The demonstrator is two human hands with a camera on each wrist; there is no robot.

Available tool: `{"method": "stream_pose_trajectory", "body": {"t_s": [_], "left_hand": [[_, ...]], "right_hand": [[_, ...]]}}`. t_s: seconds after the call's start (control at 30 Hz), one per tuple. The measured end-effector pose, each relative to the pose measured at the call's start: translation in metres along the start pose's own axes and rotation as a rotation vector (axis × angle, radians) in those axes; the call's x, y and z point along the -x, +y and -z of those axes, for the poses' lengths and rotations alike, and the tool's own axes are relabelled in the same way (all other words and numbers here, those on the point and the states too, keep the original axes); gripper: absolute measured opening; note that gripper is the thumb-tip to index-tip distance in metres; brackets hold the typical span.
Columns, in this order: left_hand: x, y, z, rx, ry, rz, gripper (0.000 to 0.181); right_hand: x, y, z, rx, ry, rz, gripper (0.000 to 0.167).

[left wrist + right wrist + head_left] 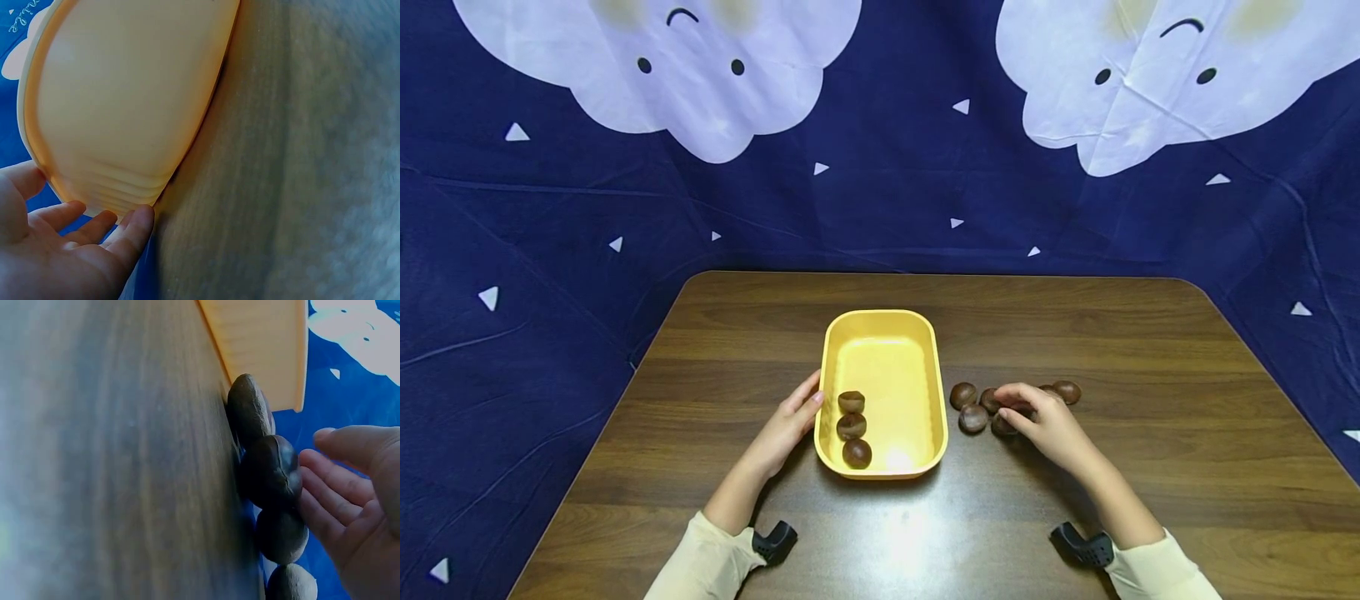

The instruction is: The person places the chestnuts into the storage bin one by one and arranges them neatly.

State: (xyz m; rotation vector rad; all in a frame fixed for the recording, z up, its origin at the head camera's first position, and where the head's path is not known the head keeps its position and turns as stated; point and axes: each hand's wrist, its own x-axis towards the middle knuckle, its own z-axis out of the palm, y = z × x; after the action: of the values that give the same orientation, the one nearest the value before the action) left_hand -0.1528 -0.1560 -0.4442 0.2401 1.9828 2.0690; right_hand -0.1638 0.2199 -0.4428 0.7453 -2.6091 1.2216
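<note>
— Right hand point(1051, 423) first, from the head view: how do the chestnuts point(973, 419) lie to it?
— Just under and beside its fingertips, grouped on the wooden table point(1150, 358) to the right of the yellow tray point(895, 367); three more chestnuts point(852, 427) lie in a line inside, along the tray's left wall
— And the left hand point(786, 433)?
— Beside that same wall, on the outside, its thumb at the rim
— What does the left wrist view show?
— Loosely bent, spread fingers, their tips against the tray's outer wall
— And the right wrist view?
— Chestnuts in a row just beside the fingers, with the tray beyond; thumb and fingers stand apart, gripping nothing, though whether they touch the nearest chestnut point(272, 472) I cannot tell
</note>
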Motion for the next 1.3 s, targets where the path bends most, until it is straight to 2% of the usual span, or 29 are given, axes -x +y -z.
{"method": "stream_pose_trajectory", "body": {"t_s": [0.23,0.67,0.97,1.3], "left_hand": [[0.0,-0.001,0.001,0.003,-0.003,-0.002,0.05],[0.001,-0.001,0.0,0.007,0.002,-0.004,0.054],[0.001,-0.001,0.001,0.004,-0.002,-0.01,0.054],[0.001,0.0,0.0,-0.003,0.013,-0.003,0.054]], "right_hand": [[0.013,0.005,0.002,0.053,-0.031,-0.02,0.026],[0.021,0.007,0.0,-0.009,-0.124,-0.132,0.029],[0.019,0.005,0.001,-0.046,-0.092,-0.142,0.028],[0.007,-0.004,0.0,-0.03,-0.025,-0.047,0.03]]}}
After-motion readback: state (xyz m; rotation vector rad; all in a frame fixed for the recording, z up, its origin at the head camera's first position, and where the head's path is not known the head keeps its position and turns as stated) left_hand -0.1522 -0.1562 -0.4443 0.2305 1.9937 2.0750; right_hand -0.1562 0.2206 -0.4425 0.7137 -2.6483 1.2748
